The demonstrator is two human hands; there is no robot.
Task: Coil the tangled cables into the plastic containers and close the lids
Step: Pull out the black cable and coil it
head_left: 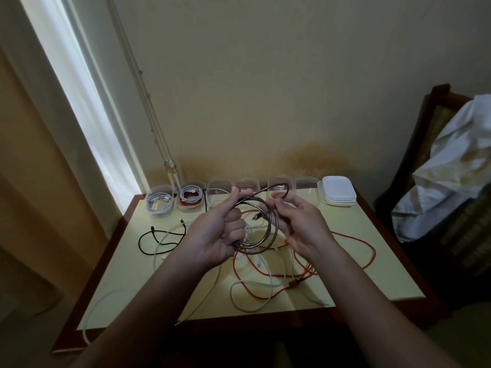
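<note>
Holds a dark cable (249, 250) up over the middle of the table (372, 261), wound into a few round loops. Clamps those loops with the left hand (220, 235), fingers curled tight round the bundle and thumb pressed on its top. Pinches the free tail with the right hand (300, 224) between thumb and fingertips, remaining fingers loosely bent.

Looks smooth, glossy and fairly springy (probably a sheathed data lead, with a plug end showing inside the ring). Likely light, but keen to spring open if released: best to take hold where the loops cross, not at the plug, and to feed the tail in gently rather than kink it.

Along the far edge of the table: a row of clear plastic containers (279, 183), thin-walled and round-cornered, the two at the left end of that edge filled with coiled white and red leads. At the far right corner of the table: a stack of white lids (337, 191), flat and squarish. Across the pale matt top of the table, slack and soft: a red cable (358, 243), white cables (249, 296) and, towards the left edge, a thin black cable (148, 243). Off the right side of the table: a dark wooden chair (435, 102) draped with white cloth (465, 144).
</note>
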